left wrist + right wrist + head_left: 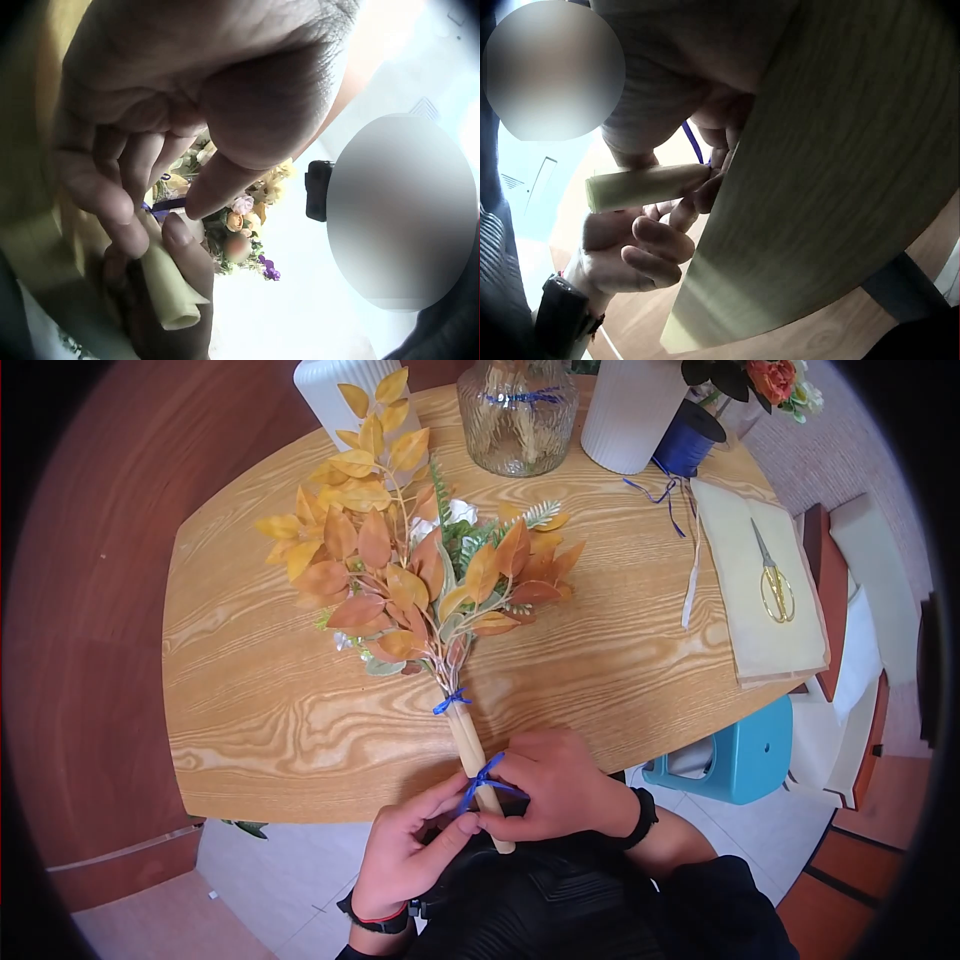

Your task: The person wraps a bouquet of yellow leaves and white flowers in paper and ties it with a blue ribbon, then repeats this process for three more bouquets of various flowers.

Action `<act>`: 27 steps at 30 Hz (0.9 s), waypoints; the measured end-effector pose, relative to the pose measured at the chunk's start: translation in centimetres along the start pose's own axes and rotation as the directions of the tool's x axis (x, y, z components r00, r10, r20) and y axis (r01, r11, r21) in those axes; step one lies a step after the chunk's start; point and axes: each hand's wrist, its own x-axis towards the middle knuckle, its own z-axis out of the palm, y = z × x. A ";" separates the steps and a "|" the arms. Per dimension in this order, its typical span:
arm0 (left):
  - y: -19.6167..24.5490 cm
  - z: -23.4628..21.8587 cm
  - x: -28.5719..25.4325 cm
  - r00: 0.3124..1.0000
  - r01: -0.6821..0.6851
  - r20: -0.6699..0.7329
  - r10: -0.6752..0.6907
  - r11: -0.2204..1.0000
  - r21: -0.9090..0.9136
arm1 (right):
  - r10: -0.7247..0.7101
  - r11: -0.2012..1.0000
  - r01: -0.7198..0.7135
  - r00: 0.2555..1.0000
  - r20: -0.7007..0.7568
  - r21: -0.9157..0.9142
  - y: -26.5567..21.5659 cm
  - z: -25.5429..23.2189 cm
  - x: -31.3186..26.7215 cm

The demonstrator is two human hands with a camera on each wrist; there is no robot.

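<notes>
A bouquet of orange and yellow leaves lies on the wooden table, its stems rolled in cream paper that reaches past the front edge. One blue ribbon bow sits at the neck, and a second blue ribbon is lower, between the hands. The left hand has thumb and fingers pinching at this lower ribbon from the left. From the right, the right hand curls its fingers round the wrapped stems by the ribbon. In the left wrist view the roll's open end shows; the right wrist view shows the roll between both hands.
Gold-handled scissors lie on cream paper sheets at the right. A glass vase, white vases and a blue ribbon spool stand along the back. A teal stool is beyond the table's right front edge.
</notes>
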 end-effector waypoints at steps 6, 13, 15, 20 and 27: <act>0.3 0.4 -0.2 0.989 -0.113 -0.053 0.137 0.941 0.319 | 0.022 0.996 -0.023 1.000 0.013 0.090 0.3 -0.3 -0.1; -0.2 0.9 0.3 0.956 -0.161 -0.195 0.220 0.947 0.279 | 0.037 0.993 -0.040 0.999 0.021 0.114 0.3 -0.4 0.0; -0.2 0.9 0.3 0.940 -0.180 -0.223 0.256 0.933 0.313 | 0.028 0.994 -0.029 1.000 0.013 0.109 0.3 -0.4 0.0; 0.1 0.6 0.4 0.907 -0.225 -0.225 0.357 0.861 0.457 | 0.010 0.992 -0.010 1.000 0.001 0.127 0.5 -0.2 -0.2; 0.3 0.1 -0.1 0.912 -0.133 -0.304 0.274 0.901 0.414 | 0.004 0.990 -0.002 1.000 -0.017 0.140 0.7 -0.1 -0.2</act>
